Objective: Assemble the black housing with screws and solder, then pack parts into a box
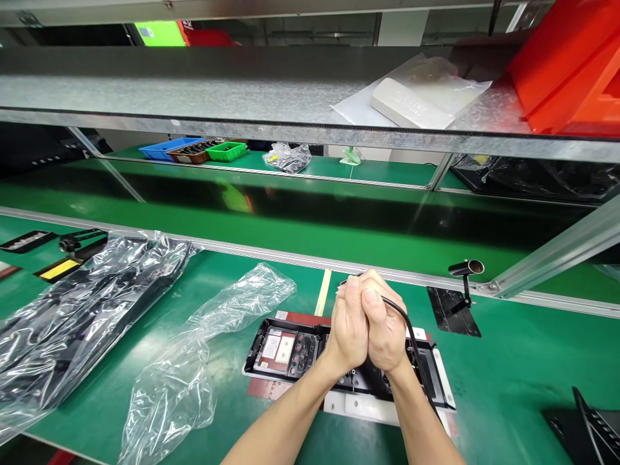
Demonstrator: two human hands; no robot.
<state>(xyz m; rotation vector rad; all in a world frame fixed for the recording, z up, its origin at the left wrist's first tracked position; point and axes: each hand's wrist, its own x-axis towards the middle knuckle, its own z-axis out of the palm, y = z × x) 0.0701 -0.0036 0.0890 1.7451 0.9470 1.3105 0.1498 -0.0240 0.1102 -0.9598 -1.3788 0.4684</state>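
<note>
Pressed together above the bench, my left hand point(349, 323) and my right hand point(385, 320) are both closed. A black cable point(404, 318) comes out of my right hand's grip and loops down past the wrist. Its end between the hands is hidden by the fingers. Below them lies a long black housing point(256, 352) with its open side up, showing labels and a block of dark round parts at the left. The hands cover the housing's middle. It rests on a fixture with white blocks point(363, 408) and reddish-brown plates point(264, 388).
An empty clear plastic bag point(194, 361) lies left of the housing, beside bagged black parts point(97, 310). A metal tube holder point(465, 268) stands at the right rear. Overhead runs a metal shelf point(194, 90); a black stand point(588, 420) sits at lower right.
</note>
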